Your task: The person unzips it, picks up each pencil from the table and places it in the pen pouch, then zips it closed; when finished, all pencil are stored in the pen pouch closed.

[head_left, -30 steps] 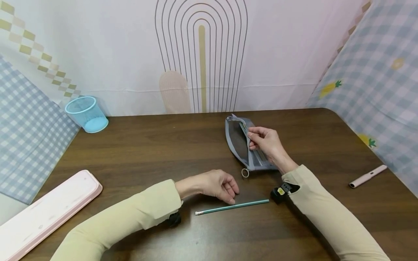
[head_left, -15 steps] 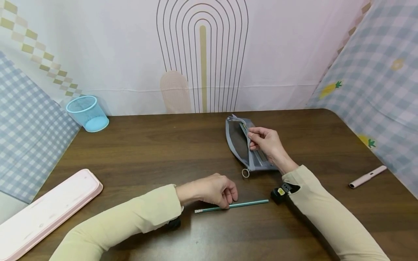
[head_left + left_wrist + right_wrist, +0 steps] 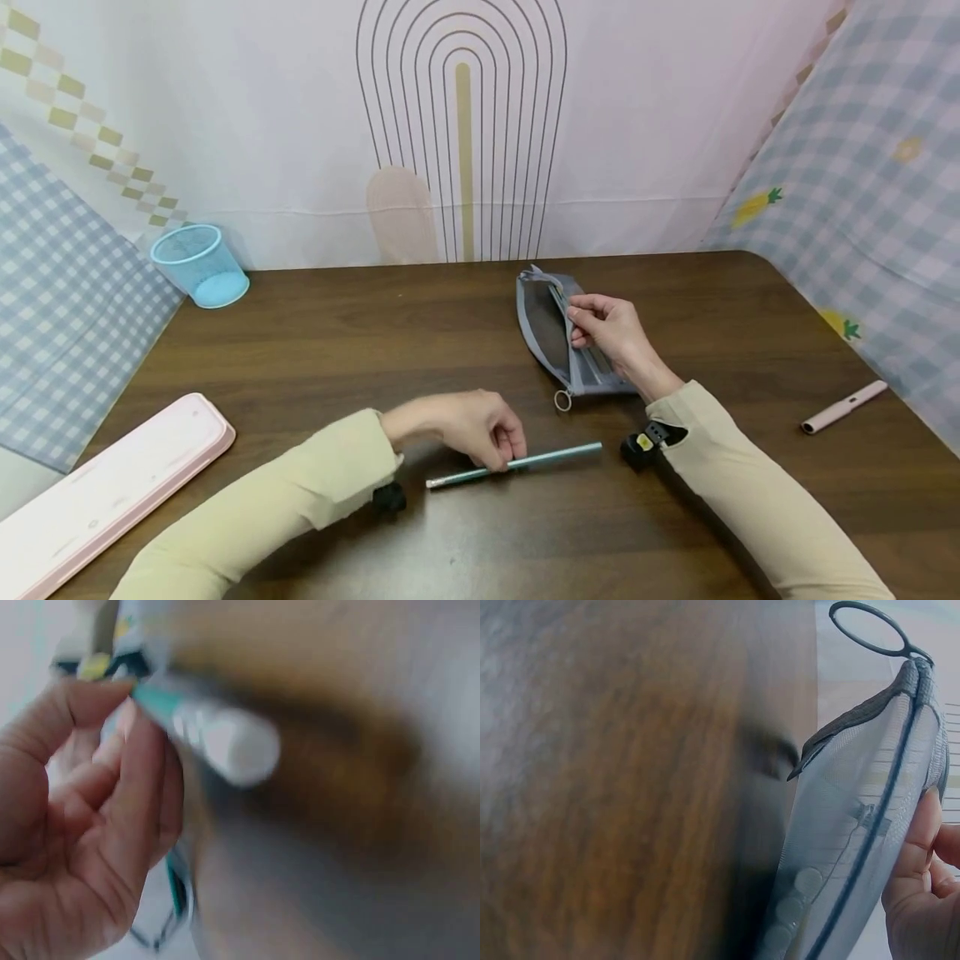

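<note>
My left hand point(image 3: 480, 427) pinches a green pencil point(image 3: 558, 455) near its middle, just above the table. The pencil's white eraser end point(image 3: 244, 750) points at the camera in the left wrist view, and the thumb and fingertips hold the shaft. My right hand point(image 3: 611, 329) grips the edge of a grey mesh pencil pouch point(image 3: 603, 382) between thumb and fingers, with the pouch mouth spread apart. Inside it lie pencils point(image 3: 557, 296); several round pale ends point(image 3: 789, 909) show through the mesh in the right wrist view. A ring point(image 3: 562, 401) hangs from its zipper.
A pink-white long case point(image 3: 112, 492) lies at the left on the wooden table point(image 3: 360, 333). At the back left stands a light-blue mesh pen cup point(image 3: 201, 267). A slim pink pen-like stick point(image 3: 843, 407) lies near the right edge. Cloth hangs behind and at both sides.
My left hand has come down onto the pencil, taken hold of it and shifted it slightly left, its far tip raised. The right hand keeps its hold on the pouch.
</note>
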A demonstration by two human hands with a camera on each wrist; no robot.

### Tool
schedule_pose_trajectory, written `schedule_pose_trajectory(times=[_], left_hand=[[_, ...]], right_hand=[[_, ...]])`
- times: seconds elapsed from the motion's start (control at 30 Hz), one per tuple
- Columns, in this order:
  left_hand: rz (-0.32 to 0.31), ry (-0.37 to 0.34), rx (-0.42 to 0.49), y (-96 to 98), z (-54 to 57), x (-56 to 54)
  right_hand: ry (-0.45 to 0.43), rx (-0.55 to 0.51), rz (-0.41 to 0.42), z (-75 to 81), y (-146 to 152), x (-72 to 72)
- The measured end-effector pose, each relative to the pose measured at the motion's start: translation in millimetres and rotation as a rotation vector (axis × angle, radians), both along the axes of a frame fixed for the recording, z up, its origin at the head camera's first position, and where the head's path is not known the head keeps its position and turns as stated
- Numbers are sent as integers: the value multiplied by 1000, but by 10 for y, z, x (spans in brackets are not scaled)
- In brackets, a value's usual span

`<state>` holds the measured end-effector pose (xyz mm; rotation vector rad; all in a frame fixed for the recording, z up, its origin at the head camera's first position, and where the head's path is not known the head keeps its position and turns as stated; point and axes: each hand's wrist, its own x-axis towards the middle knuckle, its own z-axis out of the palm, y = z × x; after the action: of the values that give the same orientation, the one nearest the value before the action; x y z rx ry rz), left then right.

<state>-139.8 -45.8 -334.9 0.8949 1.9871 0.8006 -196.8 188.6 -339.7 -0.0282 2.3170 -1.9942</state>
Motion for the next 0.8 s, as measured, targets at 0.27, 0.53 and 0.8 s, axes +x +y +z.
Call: schedule_pose_trajectory(times=[0.27, 0.53, 0.8], left_hand=[[230, -374, 140, -286, 86, -463], [520, -500, 312, -47, -59, -751], [795, -577, 446, 326, -165, -914]], right_hand=[[0, -5, 5, -3, -4, -5], [-2, -30, 4, -2, -29, -5], [-1, -24, 3, -7, -36, -6]])
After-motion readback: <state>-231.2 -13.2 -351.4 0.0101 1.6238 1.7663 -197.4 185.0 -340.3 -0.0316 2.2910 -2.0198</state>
